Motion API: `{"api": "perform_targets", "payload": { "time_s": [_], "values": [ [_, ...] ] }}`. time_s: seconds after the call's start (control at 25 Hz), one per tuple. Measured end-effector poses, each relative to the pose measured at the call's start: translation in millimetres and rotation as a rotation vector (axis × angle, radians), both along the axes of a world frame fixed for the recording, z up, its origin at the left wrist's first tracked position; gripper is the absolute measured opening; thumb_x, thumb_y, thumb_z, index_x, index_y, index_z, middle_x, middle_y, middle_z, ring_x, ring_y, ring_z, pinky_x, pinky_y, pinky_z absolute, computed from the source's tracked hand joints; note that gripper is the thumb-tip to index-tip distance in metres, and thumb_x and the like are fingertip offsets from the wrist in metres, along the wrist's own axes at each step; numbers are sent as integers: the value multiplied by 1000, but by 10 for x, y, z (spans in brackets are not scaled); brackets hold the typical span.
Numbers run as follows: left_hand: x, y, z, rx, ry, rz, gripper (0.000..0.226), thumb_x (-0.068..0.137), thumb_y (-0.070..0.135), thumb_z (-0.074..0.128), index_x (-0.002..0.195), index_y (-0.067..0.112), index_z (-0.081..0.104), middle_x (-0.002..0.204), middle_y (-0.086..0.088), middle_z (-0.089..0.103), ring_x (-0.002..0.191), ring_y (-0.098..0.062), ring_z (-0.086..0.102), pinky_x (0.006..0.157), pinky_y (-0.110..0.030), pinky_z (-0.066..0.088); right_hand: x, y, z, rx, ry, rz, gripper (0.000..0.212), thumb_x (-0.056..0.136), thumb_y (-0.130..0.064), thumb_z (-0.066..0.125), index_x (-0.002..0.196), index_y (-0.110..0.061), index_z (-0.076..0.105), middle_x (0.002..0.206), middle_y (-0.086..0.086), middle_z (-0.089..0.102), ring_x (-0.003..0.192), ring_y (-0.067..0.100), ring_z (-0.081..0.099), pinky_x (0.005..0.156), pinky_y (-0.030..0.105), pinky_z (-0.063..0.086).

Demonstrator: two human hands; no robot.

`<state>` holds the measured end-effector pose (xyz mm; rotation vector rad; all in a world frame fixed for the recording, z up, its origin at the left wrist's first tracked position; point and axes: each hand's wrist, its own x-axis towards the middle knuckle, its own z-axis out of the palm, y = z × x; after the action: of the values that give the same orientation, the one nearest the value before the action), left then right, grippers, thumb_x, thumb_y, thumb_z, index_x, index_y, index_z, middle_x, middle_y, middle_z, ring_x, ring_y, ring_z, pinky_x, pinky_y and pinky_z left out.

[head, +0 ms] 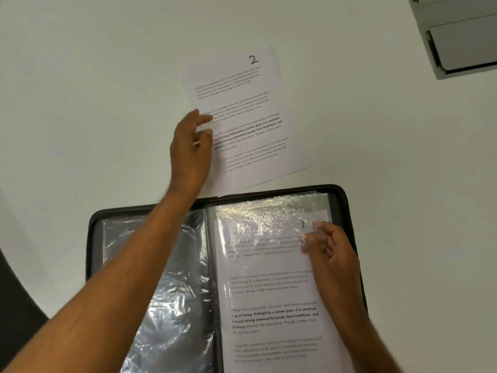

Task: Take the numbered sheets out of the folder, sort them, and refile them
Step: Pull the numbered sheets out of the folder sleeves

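A dark zip folder (pixel 349 195) lies open on the white table, its clear sleeves catching glare. The right-hand sleeve holds a printed sheet marked 1 (pixel 271 313). My right hand (pixel 330 251) rests on that sleeve near the top right corner, with its fingertips at the plastic by the number. Beyond the folder lies a loose sheet marked 2 (pixel 250 103), turned a little clockwise. My left hand (pixel 189 149) reaches over the folder and touches this sheet's left edge with relaxed fingers. The left-hand sleeve (pixel 166 292) looks empty.
The white table (pixel 94 90) extends all around the folder. A grey box-like object (pixel 462 39) stands at the far right corner. The table's curved edge and dark floor show at the lower left (pixel 16 292).
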<state>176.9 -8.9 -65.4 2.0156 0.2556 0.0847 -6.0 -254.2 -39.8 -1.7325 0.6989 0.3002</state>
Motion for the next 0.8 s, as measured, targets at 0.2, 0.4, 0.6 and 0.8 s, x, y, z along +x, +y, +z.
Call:
{"api": "perform_targets", "payload": {
  "time_s": [0.2, 0.4, 0.6, 0.8],
  "values": [
    [-945, -25, 8, 322, 25, -233, 22, 104, 23, 58, 124, 28, 65, 147, 2, 52, 138, -11, 43, 118, -41, 35, -34, 36, 114, 4, -15, 49, 20, 102, -17, 57, 116, -29, 63, 98, -10, 76, 84, 4, 72, 68, 12, 53],
    [-1767, -5, 68, 458, 173, -220, 33, 99, 30, 65, 132, 25, 65, 153, 0, 41, 142, -17, 31, 115, -41, 25, -43, 145, 298, 34, 8, 160, 21, 104, -19, 54, 119, -31, 63, 101, -14, 78, 90, 4, 74, 69, 12, 53],
    [-2073, 83, 195, 120, 252, -80, 46, 101, 25, 65, 146, 25, 54, 153, 2, 42, 139, -9, 44, 114, -31, 45, -38, 490, 594, 186, -3, 244, 26, 100, -35, 60, 126, -31, 61, 100, -17, 79, 88, 3, 75, 63, 11, 54],
    [-2091, 332, 415, -392, 421, 123, 36, 104, 28, 58, 140, 30, 58, 129, -2, 68, 110, -18, 70, 90, -34, 60, -97, 964, 654, 320, 0, 399, 30, 98, -34, 65, 128, -32, 63, 104, -18, 77, 94, 5, 75, 76, 19, 59]
  ]
}}
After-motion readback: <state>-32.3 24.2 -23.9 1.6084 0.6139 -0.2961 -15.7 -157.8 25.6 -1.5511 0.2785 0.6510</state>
